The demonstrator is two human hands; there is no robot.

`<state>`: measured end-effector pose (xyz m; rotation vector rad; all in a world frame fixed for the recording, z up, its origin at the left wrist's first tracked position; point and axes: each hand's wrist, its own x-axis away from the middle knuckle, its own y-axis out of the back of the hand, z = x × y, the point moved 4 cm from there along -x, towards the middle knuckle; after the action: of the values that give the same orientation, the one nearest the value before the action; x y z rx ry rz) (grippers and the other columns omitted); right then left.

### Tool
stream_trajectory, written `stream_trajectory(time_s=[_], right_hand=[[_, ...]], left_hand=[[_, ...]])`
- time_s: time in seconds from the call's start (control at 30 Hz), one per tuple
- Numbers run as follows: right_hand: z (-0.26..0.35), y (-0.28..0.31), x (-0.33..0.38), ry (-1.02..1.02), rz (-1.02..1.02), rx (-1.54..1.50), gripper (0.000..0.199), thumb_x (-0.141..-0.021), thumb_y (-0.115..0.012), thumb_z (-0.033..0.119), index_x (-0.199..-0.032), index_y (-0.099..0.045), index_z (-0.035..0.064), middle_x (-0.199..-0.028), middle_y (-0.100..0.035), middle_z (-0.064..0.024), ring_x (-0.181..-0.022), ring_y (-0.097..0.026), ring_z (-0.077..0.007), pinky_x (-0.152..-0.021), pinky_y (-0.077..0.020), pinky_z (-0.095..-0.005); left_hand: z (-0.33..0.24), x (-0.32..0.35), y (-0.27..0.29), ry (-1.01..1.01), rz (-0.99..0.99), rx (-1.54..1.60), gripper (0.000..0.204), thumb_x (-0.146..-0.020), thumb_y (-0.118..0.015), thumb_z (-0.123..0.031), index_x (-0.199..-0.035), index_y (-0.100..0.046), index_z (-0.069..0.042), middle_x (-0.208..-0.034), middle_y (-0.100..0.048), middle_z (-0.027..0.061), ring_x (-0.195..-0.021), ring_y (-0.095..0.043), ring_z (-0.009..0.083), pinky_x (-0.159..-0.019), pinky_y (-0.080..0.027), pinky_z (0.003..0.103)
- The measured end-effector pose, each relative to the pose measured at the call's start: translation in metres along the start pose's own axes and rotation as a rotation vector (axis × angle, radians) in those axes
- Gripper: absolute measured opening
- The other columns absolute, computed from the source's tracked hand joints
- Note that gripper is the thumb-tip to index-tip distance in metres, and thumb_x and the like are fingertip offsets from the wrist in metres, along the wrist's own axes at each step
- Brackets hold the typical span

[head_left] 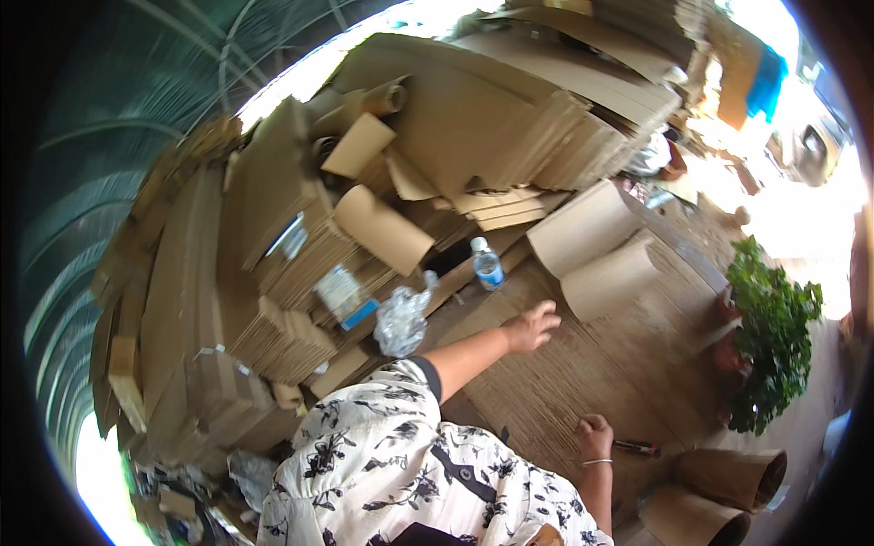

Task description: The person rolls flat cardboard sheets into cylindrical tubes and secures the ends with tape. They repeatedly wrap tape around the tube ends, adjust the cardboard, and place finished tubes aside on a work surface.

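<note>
My left hand point(531, 328) reaches over a wide brown cardboard surface point(546, 391), its fingers apart and nothing in them. Just beyond it are two curved brown sheets point(612, 278), one partly over the other. Closer to me, my right hand point(594, 437) is curled into a fist, with a bracelet at the wrist; whatever it may contain is hidden. A red and black box cutter point(637, 448) lies right beside the heel of that hand; whether they touch, I cannot tell. Past the left hand stands a capped plastic bottle point(487, 265) with a blue label.
Tall stacks of flat cardboard point(455, 105) rise ahead and to the left. A crumpled clear plastic bag point(401, 320) sits near my left elbow. Rolled brown sheets point(728, 475) lie at the lower right, and a leafy green plant point(772, 337) borders the right side.
</note>
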<state>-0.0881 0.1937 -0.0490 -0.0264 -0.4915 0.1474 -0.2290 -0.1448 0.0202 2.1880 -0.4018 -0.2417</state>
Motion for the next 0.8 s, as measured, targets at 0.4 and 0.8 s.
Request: stream_trajectory(time_s=[0.4,0.8], right_hand=[[0.315,-0.129,0.139,0.558,0.49,-0.063,0.007,-0.093,-0.064,0.003,-0.095,-0.07,0.0001,-0.079,-0.065,-0.0035,-0.073,-0.064,-0.0128,-0.065,-0.0503,-0.0256],[0.472,-0.361,0.289,1.278,1.097,-0.513,0.02,-0.102,-0.065,0.007,-0.106,-0.074,-0.0109,-0.094,-0.07,-0.0203,-0.078,-0.071,-0.0284,-0.064,-0.0567,-0.0338]], left_hand=[[0.048,0.304,0.14,0.595,-0.213,-0.072,0.029,-0.09,-0.069,-0.017,-0.118,-0.072,-0.013,-0.131,-0.065,0.0148,-0.12,-0.063,0.0334,-0.106,-0.05,0.039],[0.223,0.386,0.376,0.521,-0.733,-0.198,0.036,-0.095,-0.065,-0.003,-0.132,-0.065,-0.004,-0.136,-0.061,0.0169,-0.12,-0.063,0.0314,-0.102,-0.052,0.042]])
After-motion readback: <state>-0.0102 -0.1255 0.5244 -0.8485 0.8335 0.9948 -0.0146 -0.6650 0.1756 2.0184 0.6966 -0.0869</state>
